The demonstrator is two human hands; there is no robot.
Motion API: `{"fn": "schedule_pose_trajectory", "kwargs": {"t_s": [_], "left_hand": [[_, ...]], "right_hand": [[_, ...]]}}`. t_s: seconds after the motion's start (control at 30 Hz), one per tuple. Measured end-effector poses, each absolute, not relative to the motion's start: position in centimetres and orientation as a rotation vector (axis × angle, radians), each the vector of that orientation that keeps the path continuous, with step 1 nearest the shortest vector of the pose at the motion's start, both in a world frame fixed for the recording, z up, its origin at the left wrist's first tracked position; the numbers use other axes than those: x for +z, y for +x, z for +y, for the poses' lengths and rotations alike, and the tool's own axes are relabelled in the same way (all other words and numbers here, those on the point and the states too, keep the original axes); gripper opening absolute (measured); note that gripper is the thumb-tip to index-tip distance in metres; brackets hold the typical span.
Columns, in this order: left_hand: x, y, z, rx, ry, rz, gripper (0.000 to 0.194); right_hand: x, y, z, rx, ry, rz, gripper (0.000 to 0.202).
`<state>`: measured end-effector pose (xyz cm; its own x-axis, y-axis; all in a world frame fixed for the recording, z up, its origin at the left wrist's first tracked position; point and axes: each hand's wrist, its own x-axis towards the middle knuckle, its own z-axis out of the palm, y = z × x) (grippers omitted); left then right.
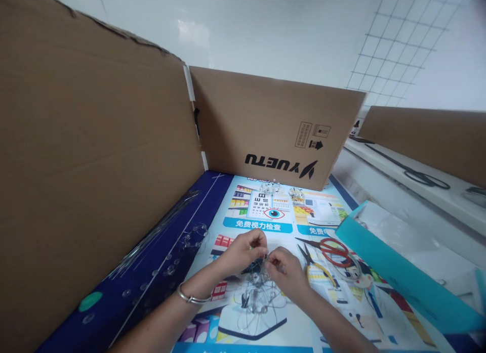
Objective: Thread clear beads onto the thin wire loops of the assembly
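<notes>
Near the middle of the printed table sheet, my left hand [246, 249], with a silver bangle on its wrist, is closed with its fingertips pinched together. My right hand [285, 271] is closed as well, its fingertips almost meeting those of the left. Something small and dark shows between the two hands, too small to name. Below the fingers lies a tangle of thin wire with clear beads [260, 297], partly covered by the hands. Yellow-handled pliers [317, 264] and red-handled scissors [336, 253] lie to the right of my right hand.
Cardboard panels [266, 125] stand at the back and left. A teal-edged box [410, 277] sits on the right. Beaded wire clusters [271, 187] lie at the back. Long thin wires [152, 236], loose clear discs and a green oval piece [90, 301] are on the left.
</notes>
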<state>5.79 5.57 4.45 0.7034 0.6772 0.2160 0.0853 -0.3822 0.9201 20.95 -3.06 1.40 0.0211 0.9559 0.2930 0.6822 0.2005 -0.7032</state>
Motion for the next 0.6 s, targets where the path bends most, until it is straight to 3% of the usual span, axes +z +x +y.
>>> {"fn": "schedule_pose_trajectory", "kwargs": {"t_s": [0.3, 0.6], "left_hand": [[4.9, 5.9, 4.5, 0.789, 1.978, 0.652, 0.005], [2.2, 6.2, 2.9, 1.122, 1.578, 0.806, 0.01]], "right_hand": [[2.7, 21.5, -2.3, 0.38, -1.538, -1.821, 0.008], [3.5, 21.4, 0.6, 0.361, -1.503, -1.97, 0.011]]}}
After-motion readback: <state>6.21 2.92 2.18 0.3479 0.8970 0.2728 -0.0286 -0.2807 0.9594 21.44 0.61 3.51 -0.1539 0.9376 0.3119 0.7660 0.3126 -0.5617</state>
